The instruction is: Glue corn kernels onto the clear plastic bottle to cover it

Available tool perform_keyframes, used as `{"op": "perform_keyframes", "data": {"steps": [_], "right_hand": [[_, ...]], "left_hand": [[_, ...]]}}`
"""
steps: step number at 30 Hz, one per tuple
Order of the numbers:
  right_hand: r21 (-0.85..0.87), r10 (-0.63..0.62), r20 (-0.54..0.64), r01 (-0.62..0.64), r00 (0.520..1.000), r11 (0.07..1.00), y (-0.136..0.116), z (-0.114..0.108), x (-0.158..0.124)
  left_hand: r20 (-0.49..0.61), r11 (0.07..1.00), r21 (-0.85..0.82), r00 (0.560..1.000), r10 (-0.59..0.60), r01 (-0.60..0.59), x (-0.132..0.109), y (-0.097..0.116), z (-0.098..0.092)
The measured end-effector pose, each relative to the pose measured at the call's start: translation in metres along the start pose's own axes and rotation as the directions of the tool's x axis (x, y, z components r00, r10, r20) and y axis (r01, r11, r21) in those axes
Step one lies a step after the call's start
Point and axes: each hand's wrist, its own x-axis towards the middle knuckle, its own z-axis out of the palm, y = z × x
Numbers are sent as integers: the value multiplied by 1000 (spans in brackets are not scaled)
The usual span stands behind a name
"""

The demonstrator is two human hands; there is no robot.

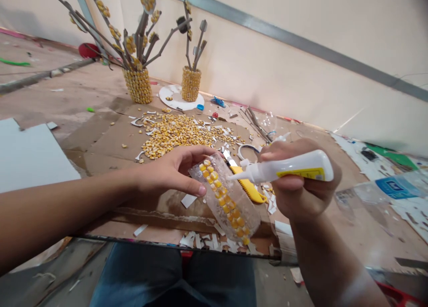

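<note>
My left hand [174,171] grips a clear plastic bottle piece [230,217] by its top end, tilted toward me. Two rows of yellow corn kernels [224,200] run down its side. My right hand [294,186] is closed round a white glue bottle [294,168] with a yellow label. The glue nozzle tip touches the plastic next to the kernel rows. A pile of loose corn kernels [177,133] lies on the cardboard sheet [100,137] just beyond my hands.
Two kernel-covered vases [138,85] [191,84] with stick branches stand at the back by the wall. A yellow utility knife [245,186] lies under the glue bottle. A white board [30,155] is at left, clear plastic bottle [374,195] at right. Paper scraps litter the cardboard.
</note>
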Motion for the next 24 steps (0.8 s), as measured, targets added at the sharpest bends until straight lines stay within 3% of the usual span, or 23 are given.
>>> {"op": "perform_keyframes", "data": {"steps": [13,24], "right_hand": [[15,21,62,-22,998,1000,-1,-1,0],[-42,9,21,-8,1000,999,-5,-2,-2]], "left_hand": [[-14,999,-46,999,29,-30,1,-2,-2],[-44,991,-130,998,37,-42,1,-4,1]]}}
